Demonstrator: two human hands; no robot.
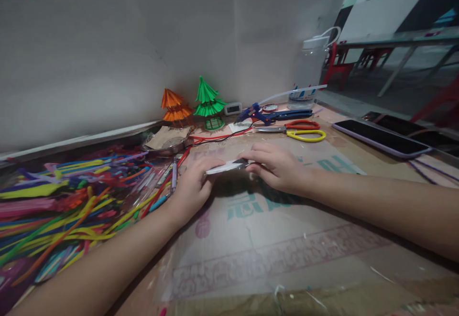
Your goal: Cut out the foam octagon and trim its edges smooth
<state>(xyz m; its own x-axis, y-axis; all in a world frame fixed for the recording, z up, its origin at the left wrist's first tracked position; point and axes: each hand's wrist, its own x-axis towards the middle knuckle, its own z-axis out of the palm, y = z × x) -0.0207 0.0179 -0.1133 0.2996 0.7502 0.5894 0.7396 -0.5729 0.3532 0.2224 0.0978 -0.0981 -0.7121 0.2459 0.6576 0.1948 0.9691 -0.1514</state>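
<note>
Pinching a flat white-and-dark piece [226, 167] at opposite ends, my left hand [193, 184] and right hand [278, 168] held it above the printed sheet [265, 239], apparently to steady it. I noted the glue gun [252, 112] and scissors [286, 129] beyond both hands, presumably placed within reach, and coloured strips [71, 232] heaped at left, likely to separate them from the tools.

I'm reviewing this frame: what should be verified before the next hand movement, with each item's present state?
1. Left hand holding the flat white-and-black piece: ok, at its left end.
2. Right hand holding the piece: ok, fingertips at its right end.
3. Scissors apart from both hands: ok, lying beyond the right hand.
4. Glue gun cool: cannot tell; a red light glows on it.
5. Multicoloured craft strips neatly sorted: not ok, loosely heaped at left.
</note>
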